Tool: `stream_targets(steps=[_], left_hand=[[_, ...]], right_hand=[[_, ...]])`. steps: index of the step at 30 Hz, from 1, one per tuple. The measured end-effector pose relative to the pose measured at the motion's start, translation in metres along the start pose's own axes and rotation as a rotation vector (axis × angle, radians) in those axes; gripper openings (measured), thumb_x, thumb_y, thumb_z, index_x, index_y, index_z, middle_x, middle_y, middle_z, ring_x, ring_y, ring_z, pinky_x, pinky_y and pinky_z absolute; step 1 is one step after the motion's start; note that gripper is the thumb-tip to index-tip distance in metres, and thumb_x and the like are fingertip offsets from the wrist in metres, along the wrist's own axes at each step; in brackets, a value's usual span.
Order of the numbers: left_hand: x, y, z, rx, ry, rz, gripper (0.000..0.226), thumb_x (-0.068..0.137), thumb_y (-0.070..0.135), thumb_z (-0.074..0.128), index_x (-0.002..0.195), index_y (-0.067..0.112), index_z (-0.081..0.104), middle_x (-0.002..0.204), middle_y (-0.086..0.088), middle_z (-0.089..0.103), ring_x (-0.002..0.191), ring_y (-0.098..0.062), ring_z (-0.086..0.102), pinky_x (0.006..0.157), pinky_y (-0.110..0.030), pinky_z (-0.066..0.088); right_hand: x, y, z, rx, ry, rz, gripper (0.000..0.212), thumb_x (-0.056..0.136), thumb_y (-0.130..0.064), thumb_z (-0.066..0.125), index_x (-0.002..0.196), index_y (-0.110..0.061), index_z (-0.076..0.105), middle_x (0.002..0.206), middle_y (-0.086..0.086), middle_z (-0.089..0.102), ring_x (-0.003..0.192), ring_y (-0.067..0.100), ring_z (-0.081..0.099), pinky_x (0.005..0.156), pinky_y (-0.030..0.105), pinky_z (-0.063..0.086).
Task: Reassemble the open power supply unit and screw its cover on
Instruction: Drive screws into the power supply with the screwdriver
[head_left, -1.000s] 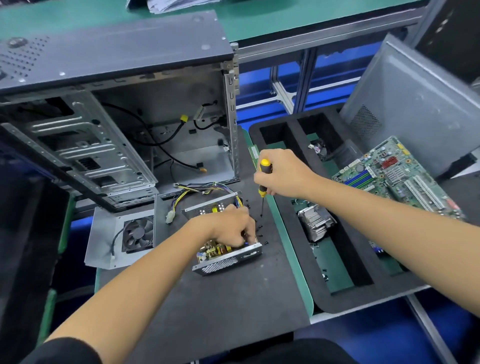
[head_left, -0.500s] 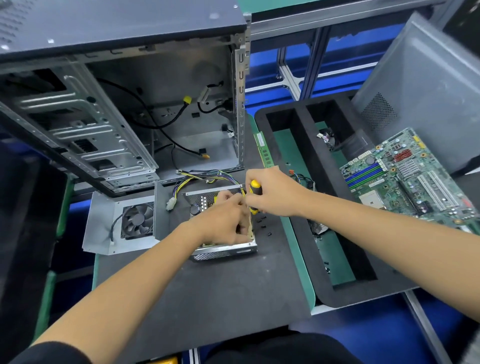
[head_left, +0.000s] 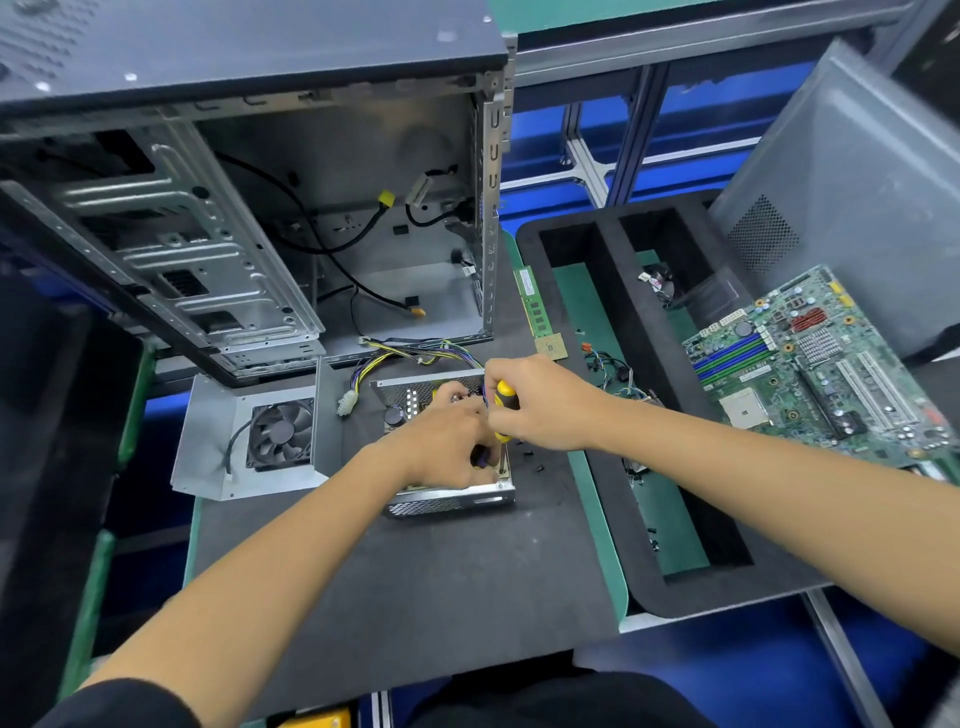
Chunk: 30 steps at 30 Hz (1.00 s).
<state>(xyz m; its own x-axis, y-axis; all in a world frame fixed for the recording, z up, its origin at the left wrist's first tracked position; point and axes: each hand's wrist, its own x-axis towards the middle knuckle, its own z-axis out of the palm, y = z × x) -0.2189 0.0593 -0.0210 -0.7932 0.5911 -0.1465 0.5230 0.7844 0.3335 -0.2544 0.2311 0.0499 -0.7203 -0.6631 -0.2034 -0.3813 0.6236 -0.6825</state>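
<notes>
Two compartments of the black foam tray (head_left: 608, 291) are holding loose cables and small parts. The open power supply unit (head_left: 452, 499) is sitting on the dark surface (head_left: 415, 597), wires trailing behind. The left hand (head_left: 447, 441) is reaching inside it, fingers curled; the right hand (head_left: 540, 402) is gripping a yellow screwdriver (head_left: 503, 402) upright above its right edge.

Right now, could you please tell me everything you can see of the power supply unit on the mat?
The power supply unit is a small silver metal box with a perforated front wall, lying flat and open-topped on the dark mat before the computer case. Inside show capacitors and a board. A bundle of coloured wires leaves its back. The left hand rests in it; the right hand holds a yellow screwdriver over its right edge.
</notes>
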Motion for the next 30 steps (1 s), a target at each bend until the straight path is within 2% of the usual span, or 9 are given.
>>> stream_targets(steps=[6,13,17,20,23,26,28,30], left_hand=[[0.0,0.001,0.0,-0.01,0.0,-0.027,0.019,0.082,0.042,0.063,0.073,0.025,0.063,0.098,0.003,0.058,0.106,-0.008,0.04,0.108,-0.024,0.005],[0.0,0.001,0.002,-0.018,0.011,-0.034,0.017,0.08,0.041,0.064,0.077,0.024,0.067,0.097,0.005,0.06,0.102,-0.007,0.041,0.104,-0.016,-0.001],[0.001,0.001,0.003,-0.026,0.043,-0.021,0.017,0.078,0.038,0.065,0.074,0.022,0.067,0.086,0.009,0.063,0.095,0.001,0.037,0.102,-0.011,-0.006],[0.001,-0.001,0.004,-0.029,0.043,-0.021,0.016,0.078,0.039,0.065,0.074,0.024,0.066,0.085,0.012,0.059,0.09,0.005,0.03,0.104,-0.015,-0.003],[0.001,0.0,0.004,-0.01,0.047,-0.014,0.017,0.079,0.039,0.063,0.074,0.023,0.065,0.074,0.016,0.055,0.087,0.003,0.027,0.102,-0.021,0.003],[-0.001,0.001,0.003,0.006,0.056,-0.006,0.018,0.081,0.036,0.061,0.072,0.02,0.063,0.067,0.017,0.055,0.082,0.002,0.028,0.101,-0.023,0.006],[-0.001,0.004,0.003,0.04,0.034,-0.004,0.024,0.081,0.039,0.052,0.069,0.019,0.06,0.067,0.017,0.055,0.085,-0.002,0.031,0.105,-0.027,0.007],[-0.002,0.006,0.001,0.052,0.022,-0.012,0.027,0.078,0.04,0.045,0.069,0.019,0.058,0.069,0.015,0.059,0.091,-0.007,0.039,0.108,-0.029,0.006]], right_hand=[[-0.002,-0.003,0.0,-0.028,-0.009,-0.025,0.007,0.081,-0.017,0.06,0.085,-0.014,0.055,0.064,-0.008,0.052,0.056,0.015,0.044,0.053,0.032,0.037],[-0.006,-0.004,-0.001,-0.041,-0.015,-0.018,0.007,0.08,-0.018,0.059,0.084,-0.017,0.053,0.066,-0.008,0.052,0.058,0.014,0.045,0.057,0.035,0.042],[-0.007,-0.005,0.0,-0.044,-0.02,-0.03,0.008,0.082,-0.019,0.059,0.086,-0.016,0.053,0.065,-0.01,0.051,0.056,0.007,0.042,0.054,0.03,0.037],[-0.009,-0.008,-0.001,-0.079,-0.043,-0.069,0.01,0.087,-0.021,0.061,0.085,-0.018,0.051,0.066,-0.011,0.05,0.057,0.007,0.045,0.051,0.026,0.034],[-0.009,-0.013,-0.005,-0.204,-0.108,-0.12,0.013,0.088,-0.022,0.064,0.085,-0.019,0.052,0.066,-0.009,0.047,0.066,0.016,0.047,0.054,0.029,0.035],[-0.005,-0.022,-0.008,-0.422,-0.175,-0.225,0.014,0.087,-0.023,0.065,0.095,-0.013,0.06,0.066,-0.008,0.043,0.067,0.016,0.042,0.056,0.028,0.03],[-0.005,-0.029,-0.005,-0.591,-0.181,-0.279,0.022,0.088,-0.028,0.062,0.1,-0.01,0.063,0.071,0.001,0.051,0.067,0.021,0.041,0.055,0.03,0.03],[-0.006,-0.036,-0.001,-0.765,-0.134,-0.3,0.028,0.09,-0.031,0.058,0.102,-0.006,0.061,0.084,0.01,0.063,0.065,0.022,0.039,0.053,0.029,0.028]])
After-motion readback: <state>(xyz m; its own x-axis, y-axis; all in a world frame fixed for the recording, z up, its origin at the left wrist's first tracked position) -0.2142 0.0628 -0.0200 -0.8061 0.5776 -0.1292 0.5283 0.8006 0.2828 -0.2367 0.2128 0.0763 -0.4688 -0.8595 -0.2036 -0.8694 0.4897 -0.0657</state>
